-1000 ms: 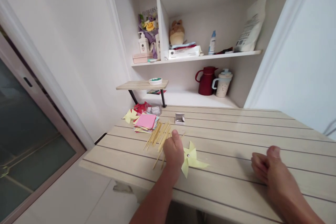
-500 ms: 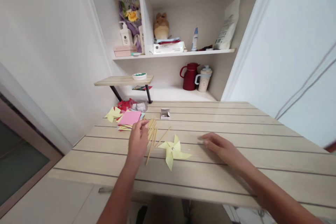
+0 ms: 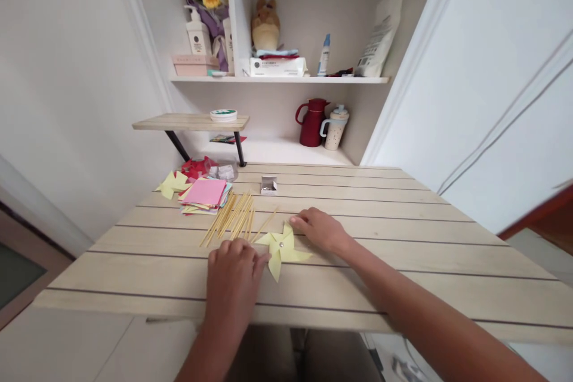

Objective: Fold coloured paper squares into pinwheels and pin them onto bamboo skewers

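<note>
A pale yellow paper pinwheel [image 3: 283,249] with a metal pin at its centre lies on the wooden table [image 3: 403,262]. My left hand [image 3: 233,274] rests palm down just left of it, fingers curled, fingertips at the pinwheel's left blade. My right hand [image 3: 319,229] lies on the table at the pinwheel's upper right, fingers stretched toward its top blade. A bundle of thin wooden sticks [image 3: 233,219] lies fanned out just beyond my left hand.
A stack of coloured paper squares [image 3: 203,195], a yellow pinwheel [image 3: 172,182] and red paper sit at the table's far left. A small open box [image 3: 268,185] lies behind the sticks. A raised small shelf [image 3: 190,123], red jug [image 3: 311,122] and mug stand behind.
The view has shifted. My right hand slid left to the pinwheel's upper edge. My left hand drew back from the sticks to the pinwheel's left side.
</note>
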`<state>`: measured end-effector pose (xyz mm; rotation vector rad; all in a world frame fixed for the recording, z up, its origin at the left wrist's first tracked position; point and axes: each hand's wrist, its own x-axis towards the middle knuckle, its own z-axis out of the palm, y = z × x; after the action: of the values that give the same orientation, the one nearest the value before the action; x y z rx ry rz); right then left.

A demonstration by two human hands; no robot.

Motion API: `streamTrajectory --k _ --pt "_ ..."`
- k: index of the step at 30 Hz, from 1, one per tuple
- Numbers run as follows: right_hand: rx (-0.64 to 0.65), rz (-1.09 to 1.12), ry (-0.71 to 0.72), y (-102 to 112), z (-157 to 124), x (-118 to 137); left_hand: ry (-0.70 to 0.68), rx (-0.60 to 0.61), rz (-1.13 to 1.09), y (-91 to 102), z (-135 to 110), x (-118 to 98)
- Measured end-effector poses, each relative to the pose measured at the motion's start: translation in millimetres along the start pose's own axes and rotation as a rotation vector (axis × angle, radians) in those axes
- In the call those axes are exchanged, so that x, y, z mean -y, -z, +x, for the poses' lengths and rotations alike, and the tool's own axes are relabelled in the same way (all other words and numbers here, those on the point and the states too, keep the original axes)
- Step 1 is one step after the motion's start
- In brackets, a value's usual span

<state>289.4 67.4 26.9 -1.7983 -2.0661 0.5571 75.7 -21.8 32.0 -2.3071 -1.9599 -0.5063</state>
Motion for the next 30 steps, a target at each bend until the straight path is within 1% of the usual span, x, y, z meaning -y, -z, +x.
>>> streamTrajectory --k 1,3,7,11,14,17,20,23,26,28,30 --pt "-0.014 -0.013 -0.011 0.2 0.7 -1.2 0.006 0.005 -0.001 -2.9 -2.1 -2.8" --pt "-0.004 0.036 -0.003 0.1 1.5 -2.1 0.021 0.004 -0.002 -10.4 -4.9 -7.1" --pt "0.087 0.224 0.073 -3.6 2.2 -0.4 0.03 -0.038 0.02 -24.9 -6.9 -9.5" --pt "0.136 0.407 0.111 -12.8 3.5 -2.8 0.022 -0.054 0.029 -30.5 -9.0 -10.4" --pt "0.16 0.533 0.055 -20.3 5.0 -7.4 0.024 -0.057 0.013 -30.6 -9.9 -12.1" --pt "0.16 0.614 -0.01 -24.1 5.2 -9.1 0.032 -0.068 -0.016 -32.2 -10.6 -11.6" --pt "0.168 0.721 -0.037 -23.8 2.2 -7.5 0.03 -0.116 -0.073 -38.1 -12.4 -7.2" --pt "0.164 0.853 -0.032 -22.2 -2.6 -7.7 0.026 -0.229 -0.187 -46.1 -13.3 -1.1" --pt "0.144 1.01 -0.016 -20.0 -6.6 -11.3 0.056 -0.352 -0.398 -51.4 -9.4 2.9" --pt "0.125 1.129 -0.007 -17.1 -8.2 -13.1 0.072 -0.358 -0.585 -52.1 -3.8 2.9" --pt "0.089 1.208 0.021 -12.7 -9.5 -12.0 0.086 -0.291 -0.768 -50.4 3.4 0.1"
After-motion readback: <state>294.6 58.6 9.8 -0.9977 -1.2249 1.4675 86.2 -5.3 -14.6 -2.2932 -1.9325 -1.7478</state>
